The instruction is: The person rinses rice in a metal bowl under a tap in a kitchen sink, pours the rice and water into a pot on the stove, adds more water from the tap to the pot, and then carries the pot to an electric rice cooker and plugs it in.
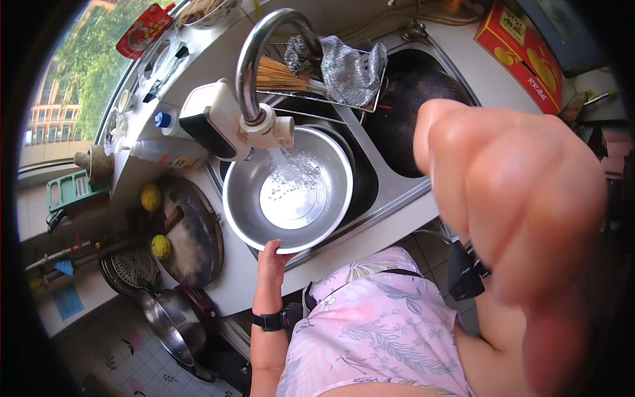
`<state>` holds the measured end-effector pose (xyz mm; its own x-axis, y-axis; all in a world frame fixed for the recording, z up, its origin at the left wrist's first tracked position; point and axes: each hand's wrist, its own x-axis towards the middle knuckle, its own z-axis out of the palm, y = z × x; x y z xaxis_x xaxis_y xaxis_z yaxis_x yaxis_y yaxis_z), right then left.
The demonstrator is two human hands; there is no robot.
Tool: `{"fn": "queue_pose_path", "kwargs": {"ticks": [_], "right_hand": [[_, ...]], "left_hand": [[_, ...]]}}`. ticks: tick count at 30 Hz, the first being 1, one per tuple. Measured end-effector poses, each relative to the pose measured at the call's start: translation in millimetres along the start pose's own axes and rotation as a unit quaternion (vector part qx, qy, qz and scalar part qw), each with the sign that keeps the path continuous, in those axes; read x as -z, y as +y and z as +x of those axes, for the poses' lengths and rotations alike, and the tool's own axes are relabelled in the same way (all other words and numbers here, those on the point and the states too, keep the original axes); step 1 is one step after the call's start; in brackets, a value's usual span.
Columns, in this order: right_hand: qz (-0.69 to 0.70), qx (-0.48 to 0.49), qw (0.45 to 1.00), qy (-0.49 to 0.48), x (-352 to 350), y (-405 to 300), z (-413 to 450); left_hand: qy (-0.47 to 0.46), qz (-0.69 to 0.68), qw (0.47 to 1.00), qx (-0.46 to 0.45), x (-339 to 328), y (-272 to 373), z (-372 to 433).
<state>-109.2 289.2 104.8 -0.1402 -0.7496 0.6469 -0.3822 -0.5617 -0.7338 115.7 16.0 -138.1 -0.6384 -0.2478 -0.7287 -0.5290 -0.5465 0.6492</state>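
My left hand (pixel 272 255) holds the near rim of a round stainless steel basin (pixel 245 198), with the thumb over the edge. Water (pixel 282 164) pours into the basin from a curved chrome faucet (pixel 244 64) fitted with a white and black attachment (pixel 213 119). Small bits are scattered in the water at the bottom. The basin sits over the left bowl of a double sink (pixel 392 196). My right hand (pixel 516 193) is raised close to the camera, large and blurred, its fingers curled in. Its palm side is hidden. Both wrists wear black straps.
A wire rack (pixel 342 105) with bamboo chopsticks (pixel 280 74) and a silvery cloth (pixel 349 69) spans the sink. A dark wok (pixel 397 119) fills the right bowl. Left stand bottles (pixel 168 151), a round chopping board (pixel 193 233) and a steel pot (pixel 173 322). A red box (pixel 521 54) stands at right.
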Motion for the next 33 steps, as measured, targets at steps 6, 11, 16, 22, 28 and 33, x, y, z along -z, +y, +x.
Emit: {"fn": "queue_pose_path", "kwargs": {"ticks": [6,11,16,22,28,33], "right_hand": [[-0.013,-0.065,0.993,-0.095,-12,15,0],[-0.084,-0.21,0.967,-0.115,-22,47,-22],[-0.113,-0.296,0.94,-0.129,-31,82,-42],[-0.116,-0.335,0.929,-0.108,-34,94,-60],[-0.119,-0.355,0.925,-0.063,-30,83,-71],[-0.075,-0.346,0.935,0.033,-38,62,-74]], "left_hand": [[0.024,-0.012,1.0,0.006,10,-3,9],[-0.001,0.003,1.0,-0.009,-11,7,12],[0.001,-0.007,1.0,0.019,-6,4,18],[0.006,-0.003,1.0,0.009,-19,10,18],[-0.022,0.015,0.999,0.035,-19,10,28],[0.0,0.023,0.999,0.024,-12,7,26]]}}
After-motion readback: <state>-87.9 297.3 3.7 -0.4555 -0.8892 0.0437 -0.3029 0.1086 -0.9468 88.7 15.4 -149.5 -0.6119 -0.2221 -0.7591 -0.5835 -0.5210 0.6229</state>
